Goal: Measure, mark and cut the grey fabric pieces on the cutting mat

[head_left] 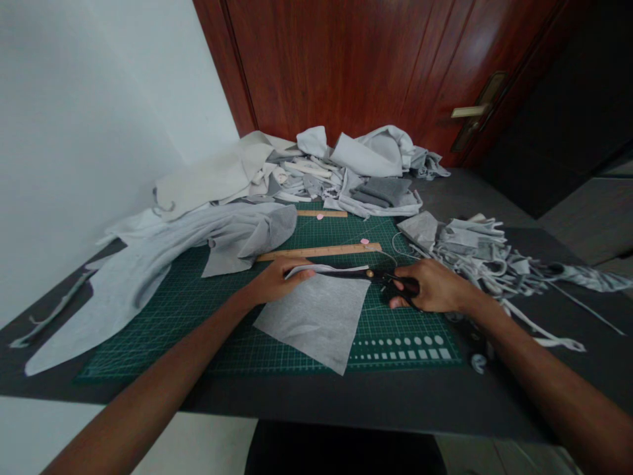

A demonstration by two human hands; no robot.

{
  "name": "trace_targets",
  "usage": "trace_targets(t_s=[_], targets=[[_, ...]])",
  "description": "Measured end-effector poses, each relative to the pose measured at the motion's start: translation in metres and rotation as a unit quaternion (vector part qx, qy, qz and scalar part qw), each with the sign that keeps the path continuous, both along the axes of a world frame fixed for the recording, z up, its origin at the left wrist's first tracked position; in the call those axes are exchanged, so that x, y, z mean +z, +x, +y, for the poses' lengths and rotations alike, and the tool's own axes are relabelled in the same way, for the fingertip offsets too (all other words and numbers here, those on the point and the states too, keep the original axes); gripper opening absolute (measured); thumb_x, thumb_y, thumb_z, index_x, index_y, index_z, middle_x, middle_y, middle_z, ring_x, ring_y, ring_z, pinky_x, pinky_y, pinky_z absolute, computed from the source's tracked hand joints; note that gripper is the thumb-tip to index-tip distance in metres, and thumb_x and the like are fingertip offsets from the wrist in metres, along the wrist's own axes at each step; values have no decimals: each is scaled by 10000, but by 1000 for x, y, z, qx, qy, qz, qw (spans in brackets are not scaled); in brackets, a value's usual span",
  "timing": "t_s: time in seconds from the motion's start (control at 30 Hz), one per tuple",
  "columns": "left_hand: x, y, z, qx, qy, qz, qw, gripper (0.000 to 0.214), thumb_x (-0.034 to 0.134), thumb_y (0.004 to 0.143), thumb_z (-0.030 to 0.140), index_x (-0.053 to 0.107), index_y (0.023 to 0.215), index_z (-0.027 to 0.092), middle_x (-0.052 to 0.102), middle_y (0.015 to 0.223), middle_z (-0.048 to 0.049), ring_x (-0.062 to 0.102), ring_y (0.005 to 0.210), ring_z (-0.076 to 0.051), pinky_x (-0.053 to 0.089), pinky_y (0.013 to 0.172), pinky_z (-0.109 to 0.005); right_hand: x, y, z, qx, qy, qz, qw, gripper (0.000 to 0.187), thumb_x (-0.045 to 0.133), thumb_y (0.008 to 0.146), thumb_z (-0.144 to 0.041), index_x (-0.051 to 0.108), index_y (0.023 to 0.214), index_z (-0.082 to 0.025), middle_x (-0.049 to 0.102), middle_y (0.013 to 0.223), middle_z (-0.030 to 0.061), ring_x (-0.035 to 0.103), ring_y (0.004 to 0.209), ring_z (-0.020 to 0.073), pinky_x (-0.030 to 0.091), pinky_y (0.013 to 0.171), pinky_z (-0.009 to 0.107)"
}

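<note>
Fabric strips (475, 254) heaped right of green cutting mat (163, 336); grey fabric square (311, 323) on mat uncut; left hand (279, 280) open, pressing its edge; right hand (430, 287) closed on black scissors (390, 284).

black-handled scissors (395, 285): level at centre right, blades pointing left along the strip | pale grey fabric strip (329, 268): taut across centre, just above the square | pale grey fabric square (314, 323): flat, lower centre, corner down | left hand (274, 280): on the strip's left end | right hand (430, 287): around the scissor handles
</note>
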State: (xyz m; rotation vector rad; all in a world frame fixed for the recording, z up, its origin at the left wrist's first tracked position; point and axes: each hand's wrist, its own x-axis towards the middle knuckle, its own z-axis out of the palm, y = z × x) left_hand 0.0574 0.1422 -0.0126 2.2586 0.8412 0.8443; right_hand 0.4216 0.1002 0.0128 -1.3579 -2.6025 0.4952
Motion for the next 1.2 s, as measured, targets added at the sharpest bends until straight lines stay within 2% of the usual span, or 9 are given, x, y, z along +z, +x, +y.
trace_targets(t_s=[0.67, 0.83, 1.07, 1.2], targets=[[1, -1, -1, 2, 3, 9, 1000, 250, 600, 977, 375, 783, 1015, 210, 801, 921, -7, 736, 827, -195, 570, 765, -273, -6, 3, 2, 5, 23, 6, 1000, 470, 700, 838, -643, 622, 721, -194, 573, 561, -12, 492, 487, 138, 262, 537, 278], [0, -1, -1, 10, 7, 6, 1000, 257, 602, 979, 392, 791, 984, 218, 788, 871, -1, 729, 799, -190, 567, 765, -273, -7, 4, 3, 2, 28, -1, 1000, 427, 696, 854, -593, 621, 714, -197, 573, 559, -12, 490, 486, 137, 247, 531, 281], [0, -1, -1, 1, 4, 11, 1000, 250, 606, 978, 376, 786, 1041, 214, 808, 974, -19, 744, 878, -208, 572, 820, -285, -6, 4, 3, 10, 19, 15, 1000, 465, 689, 846, -635, 634, 713, -192, 576, 550, -8, 479, 476, 137, 266, 527, 279], [2, -1, -1, 5, -1, 11, 1000, 236, 605, 977, 361, 785, 1023, 216, 807, 937, -6, 742, 833, -196, 571, 780, -274, -6, 4, 3, 11, 21, 14, 1000, 454, 689, 850, -621, 633, 711, -192, 584, 554, -3, 481, 478, 138, 268, 529, 279]])
